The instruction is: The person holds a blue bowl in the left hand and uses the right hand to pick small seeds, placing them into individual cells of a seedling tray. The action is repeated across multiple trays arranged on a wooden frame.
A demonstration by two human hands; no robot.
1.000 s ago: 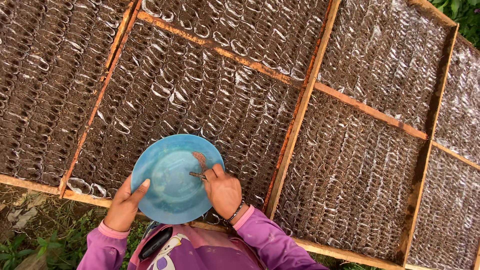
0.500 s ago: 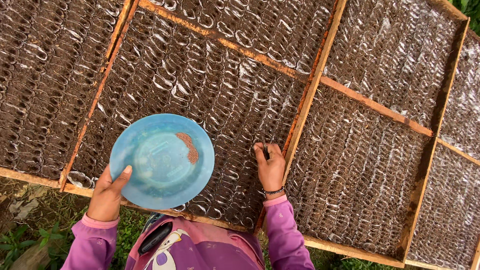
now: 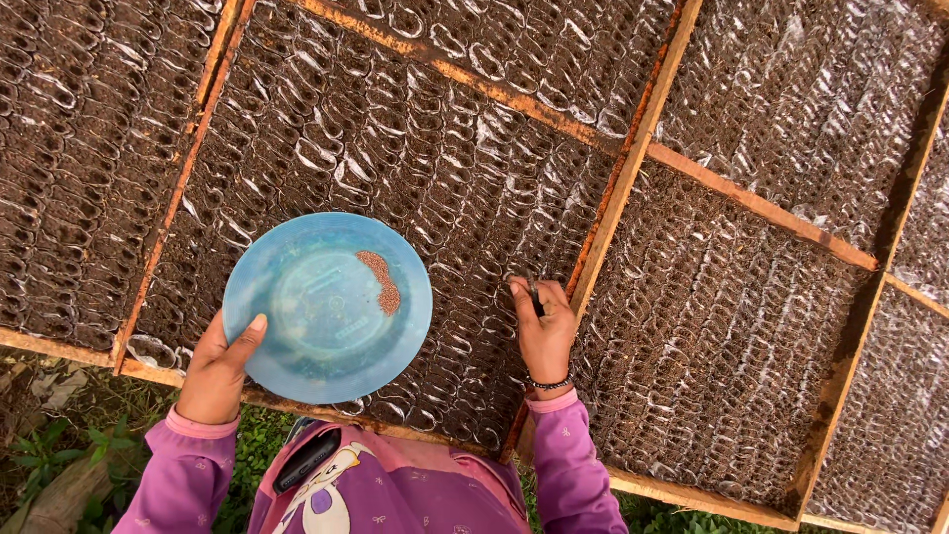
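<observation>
No labels, signs or lit screens show. The only packages are the small clear plastic seedling bags packed with dark soil (image 3: 395, 148), standing upright in tight rows inside wooden frames, all around and beyond the fingers.

Wooden frames (image 3: 633, 148) divide rows of small soil-filled plastic seedling bags (image 3: 751, 326) into beds that fill the scene. Grass and weeds (image 3: 49, 445) grow along the near left edge, beside some dry leaves (image 3: 40, 381).

Outdoor plant nursery: wooden-framed beds (image 3: 633, 148) packed with small soil-filled clear plastic seedling bags (image 3: 395, 148) (green weeds (image 3: 40, 445) alongside).
</observation>
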